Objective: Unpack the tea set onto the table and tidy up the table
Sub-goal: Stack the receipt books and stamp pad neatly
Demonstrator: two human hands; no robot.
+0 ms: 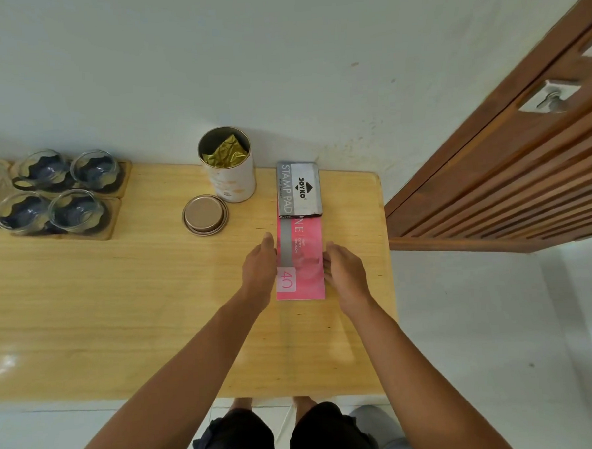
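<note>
A pink notebook (pixel 303 255) lies flat on the wooden table (pixel 120 302), right of centre. My left hand (pixel 258 271) rests against its left edge and my right hand (pixel 345 273) against its right edge, fingers extended. A grey stamp pad box (pixel 299 188) lies on the notebook's far end. An open white tea tin (pixel 228 166) with a gold foil bag inside stands left of the box. Its round lid (pixel 205 214) lies on the table in front of it. Several glass cups (pixel 74 210) sit on wooden coasters (pixel 114 216) at the far left.
A white wall runs behind the table. A brown slatted wooden door (pixel 511 178) stands open just past the table's right edge. White tiled floor lies below and to the right. My legs and feet show under the near edge.
</note>
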